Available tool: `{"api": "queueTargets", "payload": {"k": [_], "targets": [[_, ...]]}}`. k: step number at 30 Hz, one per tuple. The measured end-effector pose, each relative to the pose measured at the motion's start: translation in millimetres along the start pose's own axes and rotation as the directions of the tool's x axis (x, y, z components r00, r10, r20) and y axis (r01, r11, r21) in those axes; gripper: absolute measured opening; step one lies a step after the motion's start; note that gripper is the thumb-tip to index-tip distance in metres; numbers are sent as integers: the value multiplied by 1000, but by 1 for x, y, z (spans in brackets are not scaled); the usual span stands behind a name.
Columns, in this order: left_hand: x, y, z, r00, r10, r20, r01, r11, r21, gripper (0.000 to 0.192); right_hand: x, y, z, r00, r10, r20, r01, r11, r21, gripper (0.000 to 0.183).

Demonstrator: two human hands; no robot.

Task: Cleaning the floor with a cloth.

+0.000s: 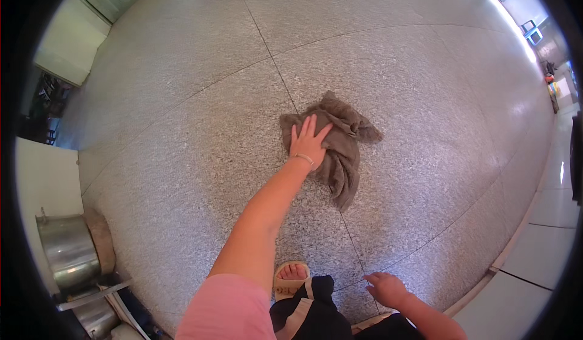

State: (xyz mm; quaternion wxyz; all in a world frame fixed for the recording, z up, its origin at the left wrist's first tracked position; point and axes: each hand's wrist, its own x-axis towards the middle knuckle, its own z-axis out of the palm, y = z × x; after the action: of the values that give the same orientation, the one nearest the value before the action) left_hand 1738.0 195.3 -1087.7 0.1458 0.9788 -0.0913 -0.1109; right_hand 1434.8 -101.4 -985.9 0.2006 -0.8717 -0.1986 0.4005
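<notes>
My left hand (308, 145) lies flat, fingers spread, on a crumpled brown cloth (347, 155) on the speckled floor (218, 126). The cloth's far end is bunched into folds, and another fold trails back towards me. A thin bracelet (304, 158) circles the left wrist. Down at the lower right, my right hand (386, 289) hangs near my knee with loosely bent fingers and nothing visible in it. Between the arms show my dark trousers with a pale stripe (298, 317) and one foot in a beige sandal (291, 280).
At the lower left, a metal pot (68, 249) stands on a low shelf (93, 295), with a brown round object (101, 239) beside it. White cabinet panels (48, 176) line the left side. Pale tiles (528, 255) edge the right; a blue stool (532, 32) is farther off.
</notes>
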Motion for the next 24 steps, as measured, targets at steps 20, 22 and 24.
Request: {"api": "queueTargets", "payload": {"k": [20,22,24], "targets": [[-316,-208,45,123,-959,-256,988,143,-61,75,28,19,9,992,-95,86,98,995,-35,30],[-246,-216,21,107,-966,-236,990,125,-65,71,32,23,6,994,-76,80,81,995,-63,31],[-180,-205,4,185,-946,-265,973,215,-89,69,37,21,3,996,-58,69,64,994,-88,32]]}}
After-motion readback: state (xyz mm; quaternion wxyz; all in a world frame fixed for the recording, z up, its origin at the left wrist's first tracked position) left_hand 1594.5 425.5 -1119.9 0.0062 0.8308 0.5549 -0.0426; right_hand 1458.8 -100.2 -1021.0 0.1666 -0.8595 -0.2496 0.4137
